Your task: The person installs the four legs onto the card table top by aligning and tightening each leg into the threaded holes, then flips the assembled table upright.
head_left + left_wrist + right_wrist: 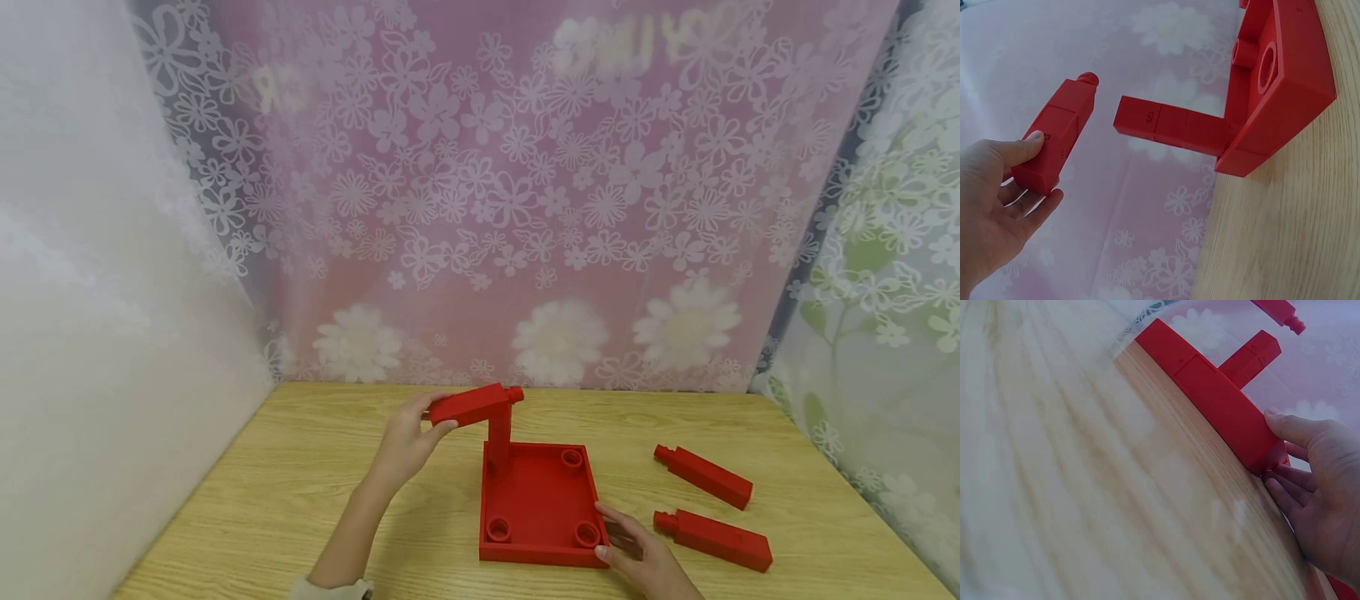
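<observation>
My left hand grips a red square table leg by its plain end, thumb on one side and fingers on the other. The leg's knobbed, threaded tip points right, and in the left wrist view it is apart from the other parts. A second red leg stands upright in the far left corner of a shallow red square tabletop, which lies rim up. Round sockets show in its other corners. At the near right corner my right hand holds the tabletop, thumb on the front wall, fingers along the side.
To the right on the wood-grain table lie two more red legs, a farther one and a nearer one, threaded tips pointing left. A pink flowered curtain hangs behind the table, with pale sheets at both sides.
</observation>
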The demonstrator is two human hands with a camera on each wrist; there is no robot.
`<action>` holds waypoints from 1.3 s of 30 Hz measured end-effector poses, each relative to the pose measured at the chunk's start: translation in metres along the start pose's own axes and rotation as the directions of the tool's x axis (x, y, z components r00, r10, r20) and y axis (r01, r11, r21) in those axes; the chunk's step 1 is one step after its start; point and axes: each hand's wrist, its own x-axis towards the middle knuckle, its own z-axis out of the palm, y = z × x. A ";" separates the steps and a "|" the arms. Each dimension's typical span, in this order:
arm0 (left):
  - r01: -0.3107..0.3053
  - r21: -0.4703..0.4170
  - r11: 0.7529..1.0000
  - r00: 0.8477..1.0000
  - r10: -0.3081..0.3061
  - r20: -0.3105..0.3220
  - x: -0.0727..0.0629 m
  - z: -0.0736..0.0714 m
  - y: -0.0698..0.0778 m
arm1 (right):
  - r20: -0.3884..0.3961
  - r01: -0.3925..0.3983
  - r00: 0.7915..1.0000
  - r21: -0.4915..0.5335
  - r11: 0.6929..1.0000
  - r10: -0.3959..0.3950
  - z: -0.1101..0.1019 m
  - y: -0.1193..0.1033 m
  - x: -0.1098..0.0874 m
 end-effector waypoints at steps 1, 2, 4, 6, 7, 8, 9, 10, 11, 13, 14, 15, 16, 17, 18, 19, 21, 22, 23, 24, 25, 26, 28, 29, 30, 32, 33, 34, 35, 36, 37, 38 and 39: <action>0.001 -0.004 1.000 1.000 -0.001 0.006 0.001 0.002 0.001 | -0.001 0.000 1.000 -0.001 1.000 0.000 0.000 0.000 0.000; 0.007 -0.006 1.000 1.000 -0.007 0.013 0.001 0.004 0.002 | -0.001 0.000 1.000 -0.002 1.000 0.000 0.000 0.000 0.000; 0.020 -0.021 1.000 0.999 -0.020 0.026 0.003 0.009 0.005 | 0.000 0.001 1.000 0.000 1.000 -0.001 0.000 0.001 0.000; 0.028 -0.032 0.999 0.999 -0.027 0.034 0.004 0.014 0.006 | -0.001 0.004 1.000 0.001 1.000 -0.004 0.000 0.001 0.000; 0.037 -0.040 0.999 0.999 -0.035 0.039 0.005 0.016 0.007 | -0.002 0.005 1.000 0.002 1.000 -0.005 0.000 0.001 0.000; 0.045 -0.046 0.998 0.998 -0.043 0.043 0.005 0.018 0.008 | -0.003 0.005 1.000 0.002 1.000 -0.005 0.000 0.000 0.000; 0.051 -0.057 0.997 0.998 -0.048 0.045 0.006 0.020 0.009 | -0.003 0.006 1.000 0.002 1.000 -0.006 0.000 0.000 0.000; 0.059 -0.068 0.996 0.997 -0.056 0.046 0.007 0.023 0.010 | -0.004 0.006 1.000 0.003 1.000 -0.006 0.000 0.000 0.000; 0.067 -0.077 0.995 0.997 -0.064 0.048 0.007 0.025 0.011 | -0.006 0.007 1.000 0.002 1.000 -0.007 0.000 -0.001 -0.001; 0.091 -0.100 0.991 0.995 -0.086 0.049 0.009 0.029 0.014 | -0.007 0.005 1.000 0.001 1.000 -0.005 0.000 -0.002 -0.001; 0.102 -0.111 0.989 0.994 -0.097 0.049 0.009 0.032 0.015 | -0.008 0.004 1.000 0.001 1.000 -0.004 0.000 -0.002 -0.001; 0.114 -0.123 0.986 0.993 -0.108 0.048 0.010 0.034 0.017 | -0.009 0.002 1.000 -0.001 1.000 -0.002 0.000 -0.002 -0.001; 0.128 -0.138 0.982 0.991 -0.122 0.048 0.010 0.035 0.018 | -0.011 -0.001 1.000 -0.002 1.000 0.001 0.000 -0.002 -0.002; 0.140 -0.150 0.979 0.990 -0.134 0.049 0.011 0.037 0.020 | -0.012 -0.002 1.000 -0.003 1.000 0.002 0.000 -0.003 -0.002; 0.150 -0.161 0.975 0.988 -0.144 0.050 0.011 0.040 0.020 | -0.011 -0.003 1.000 -0.003 1.000 0.003 0.001 -0.003 -0.002; 0.158 -0.170 0.973 0.987 -0.152 0.049 0.012 0.042 0.021 | -0.011 -0.003 1.000 -0.004 1.000 0.003 0.001 -0.003 -0.002; 0.168 -0.186 0.968 0.986 -0.162 0.047 0.014 0.046 0.023 | -0.010 -0.001 1.000 -0.004 1.000 0.001 0.001 -0.003 -0.002; 0.169 -0.190 0.967 0.986 -0.163 0.045 0.015 0.048 0.024 | -0.009 0.001 1.000 -0.003 1.000 -0.001 0.001 -0.002 -0.002; 0.169 -0.192 0.967 0.986 -0.164 0.042 0.015 0.050 0.025 | -0.007 0.002 1.000 -0.003 1.000 -0.002 0.001 -0.002 -0.002; 0.165 -0.193 0.967 0.986 -0.160 0.039 0.016 0.052 0.026 | -0.006 0.003 1.000 -0.003 1.000 -0.003 0.001 -0.002 -0.002; 0.164 -0.195 0.967 0.987 -0.160 0.035 0.017 0.054 0.027 | -0.006 0.005 1.000 -0.003 1.000 -0.005 0.001 -0.002 -0.001; 0.165 -0.199 0.966 0.986 -0.161 0.033 0.018 0.055 0.028 | -0.004 0.006 1.000 -0.003 1.000 -0.006 0.001 -0.002 -0.001; 0.162 -0.195 0.967 0.987 -0.160 0.028 0.019 0.059 0.030 | -0.002 0.006 1.000 -0.001 1.000 -0.006 0.001 -0.001 -0.001; 0.163 -0.196 0.967 0.987 -0.160 0.027 0.020 0.061 0.032 | 0.000 0.007 1.000 0.000 1.000 -0.007 0.001 -0.001 -0.001; 0.159 -0.194 0.968 0.987 -0.157 0.025 0.021 0.063 0.033 | 0.003 0.008 1.000 0.002 1.000 -0.008 0.001 -0.001 -0.001; 0.151 -0.186 0.971 0.989 -0.149 0.024 0.022 0.066 0.036 | 0.008 0.010 1.000 0.007 1.000 -0.010 0.000 -0.001 -0.001; 0.145 -0.175 0.974 0.989 -0.143 0.022 0.023 0.068 0.037 | 0.010 0.010 1.000 0.009 1.000 -0.010 0.000 -0.001 0.000; 0.134 -0.164 0.977 0.991 -0.132 0.021 0.024 0.070 0.038 | 0.011 0.010 1.000 0.011 1.000 -0.010 0.000 -0.001 0.000; 0.123 -0.156 0.980 0.992 -0.122 0.020 0.025 0.071 0.039 | 0.013 0.011 1.000 0.012 1.000 -0.011 0.000 -0.001 0.000; 0.114 -0.146 0.983 0.993 -0.112 0.022 0.026 0.073 0.040 | 0.014 0.010 1.000 0.012 1.000 -0.010 0.000 -0.001 0.000; 0.105 -0.135 0.985 0.994 -0.103 0.024 0.026 0.075 0.041 | 0.013 0.009 1.000 0.012 1.000 -0.010 0.000 -0.001 0.000; 0.095 -0.126 0.987 0.995 -0.093 0.027 0.027 0.077 0.041 | 0.012 0.008 1.000 0.010 1.000 -0.008 0.000 -0.001 0.000; 0.088 -0.119 0.989 0.996 -0.085 0.032 0.028 0.078 0.042 | 0.010 0.007 1.000 0.006 1.000 -0.007 0.000 -0.001 0.000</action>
